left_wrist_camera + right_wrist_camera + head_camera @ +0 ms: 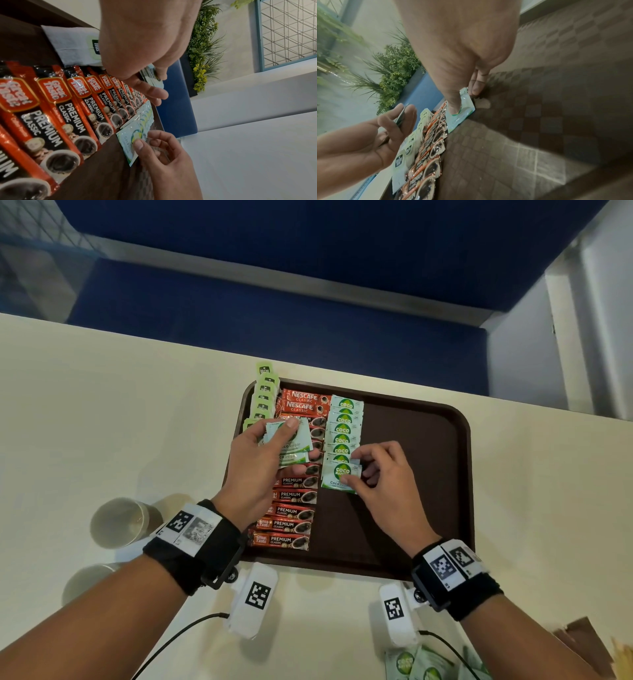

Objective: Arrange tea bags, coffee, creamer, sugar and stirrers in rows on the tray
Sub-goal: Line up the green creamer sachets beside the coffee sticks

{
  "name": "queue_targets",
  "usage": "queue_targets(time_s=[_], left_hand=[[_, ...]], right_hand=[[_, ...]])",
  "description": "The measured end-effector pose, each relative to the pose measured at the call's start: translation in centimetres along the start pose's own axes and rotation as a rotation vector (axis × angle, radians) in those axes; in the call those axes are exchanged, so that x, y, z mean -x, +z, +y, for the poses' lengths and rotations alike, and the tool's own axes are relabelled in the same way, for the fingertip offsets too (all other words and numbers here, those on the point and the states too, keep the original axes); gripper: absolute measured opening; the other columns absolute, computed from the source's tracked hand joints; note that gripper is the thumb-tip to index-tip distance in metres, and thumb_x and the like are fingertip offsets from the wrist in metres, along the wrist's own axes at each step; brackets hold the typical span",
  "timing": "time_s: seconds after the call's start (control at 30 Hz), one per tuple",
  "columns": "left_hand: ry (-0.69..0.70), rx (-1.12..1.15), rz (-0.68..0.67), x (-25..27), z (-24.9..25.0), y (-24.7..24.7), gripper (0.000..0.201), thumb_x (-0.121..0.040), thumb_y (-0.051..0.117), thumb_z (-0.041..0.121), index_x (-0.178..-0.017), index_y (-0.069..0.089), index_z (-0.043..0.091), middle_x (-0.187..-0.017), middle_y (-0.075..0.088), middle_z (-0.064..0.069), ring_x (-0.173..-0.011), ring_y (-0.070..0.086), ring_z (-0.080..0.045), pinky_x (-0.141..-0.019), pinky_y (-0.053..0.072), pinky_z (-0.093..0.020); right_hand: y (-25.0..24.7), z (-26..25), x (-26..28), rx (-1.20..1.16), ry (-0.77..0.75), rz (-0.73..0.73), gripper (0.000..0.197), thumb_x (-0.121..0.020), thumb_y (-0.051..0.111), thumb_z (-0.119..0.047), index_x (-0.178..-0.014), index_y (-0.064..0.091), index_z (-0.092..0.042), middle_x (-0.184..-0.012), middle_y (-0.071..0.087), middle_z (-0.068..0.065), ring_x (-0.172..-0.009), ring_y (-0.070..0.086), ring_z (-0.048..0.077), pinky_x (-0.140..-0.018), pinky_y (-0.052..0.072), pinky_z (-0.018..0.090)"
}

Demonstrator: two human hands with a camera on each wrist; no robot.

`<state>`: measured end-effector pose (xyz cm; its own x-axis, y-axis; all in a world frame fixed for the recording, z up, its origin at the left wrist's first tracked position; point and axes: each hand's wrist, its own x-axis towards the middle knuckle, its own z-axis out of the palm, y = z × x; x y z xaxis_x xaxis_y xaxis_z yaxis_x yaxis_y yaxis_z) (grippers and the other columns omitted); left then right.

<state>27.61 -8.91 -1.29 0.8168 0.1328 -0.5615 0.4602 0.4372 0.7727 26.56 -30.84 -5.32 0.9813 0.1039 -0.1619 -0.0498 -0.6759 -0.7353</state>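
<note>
A brown tray (428, 460) carries three rows: green-tagged tea bags (263, 402) on the left, red coffee sticks (291, 510) in the middle, and white-green coco sugar sachets (344, 426) to their right. My left hand (274, 453) hovers over the coffee row and grips a small stack of sugar sachets (291, 446). My right hand (368, 470) pinches one sugar sachet (339, 475) at the near end of the sugar row, flat on the tray. The same sachet (130, 140) shows under the right thumb in the left wrist view, and as the sachet (464, 108) in the right wrist view.
Two paper cups (120, 522) stand on the cream table (102, 422) left of the tray. More sugar sachets (418, 664) and brown stirrers (582, 642) lie at the near right edge. The tray's right half is bare. Beyond the table's far edge is a blue bench (274, 313).
</note>
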Motion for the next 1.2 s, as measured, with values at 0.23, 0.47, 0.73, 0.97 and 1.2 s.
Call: queue_targets(time_s=[0.23, 0.47, 0.73, 0.97, 1.2], left_hand=[[-0.006, 0.008, 0.008, -0.2, -0.1, 0.0, 0.031, -0.101, 0.075, 0.027, -0.128, 0.070, 0.011, -0.112, 0.082, -0.012, -0.102, 0.080, -0.043, -0.054, 0.062, -0.026], [-0.002, -0.035, 0.008, -0.1, -0.2, 0.2, 0.032, -0.100, 0.076, 0.030, -0.124, 0.072, 0.010, -0.107, 0.083, -0.011, -0.094, 0.082, -0.036, -0.052, 0.061, -0.025], [-0.054, -0.151, -0.135, 0.9, -0.7, 1.7, 0.032, -0.099, 0.076, 0.037, -0.120, 0.077, 0.012, -0.101, 0.083, -0.005, -0.079, 0.079, -0.022, -0.047, 0.054, -0.025], [-0.061, -0.192, -0.121, 0.6, 0.3, 0.9, 0.022, -0.103, 0.072, 0.021, -0.111, 0.073, 0.001, -0.115, 0.081, -0.012, -0.086, 0.082, -0.038, -0.044, 0.056, -0.026], [-0.029, -0.168, 0.011, -0.1, 0.6, 0.0, 0.022, -0.103, 0.072, 0.019, -0.115, 0.074, 0.000, -0.107, 0.081, -0.013, -0.087, 0.083, -0.035, -0.044, 0.057, -0.026]], right_hand=[[0.5, -0.1, 0.2, 0.022, -0.005, -0.015, 0.048, -0.083, 0.092, -0.024, -0.120, 0.062, -0.027, -0.124, 0.048, -0.010, -0.095, 0.060, 0.006, -0.081, 0.055, 0.015], [-0.4, -1.3, 0.0, -0.080, 0.035, 0.079, 0.042, -0.086, 0.088, -0.034, -0.118, 0.063, -0.026, -0.118, 0.052, -0.007, -0.086, 0.060, 0.011, -0.074, 0.054, 0.018], [-1.7, -5.9, -1.0, -0.456, 0.035, -0.059, 0.036, -0.093, 0.083, -0.024, -0.125, 0.068, -0.025, -0.105, 0.068, 0.006, -0.074, 0.070, 0.007, -0.068, 0.056, 0.018], [-2.4, -3.5, -1.1, -0.477, 0.181, 0.035, 0.017, -0.096, 0.080, -0.019, -0.111, 0.072, -0.025, -0.102, 0.074, 0.010, -0.091, 0.073, 0.021, -0.069, 0.062, 0.027], [-1.4, -1.2, 1.5, -0.370, 0.203, -0.117, 0.016, -0.096, 0.079, -0.018, -0.106, 0.072, -0.028, -0.096, 0.077, 0.001, -0.090, 0.073, 0.015, -0.075, 0.060, 0.031]])
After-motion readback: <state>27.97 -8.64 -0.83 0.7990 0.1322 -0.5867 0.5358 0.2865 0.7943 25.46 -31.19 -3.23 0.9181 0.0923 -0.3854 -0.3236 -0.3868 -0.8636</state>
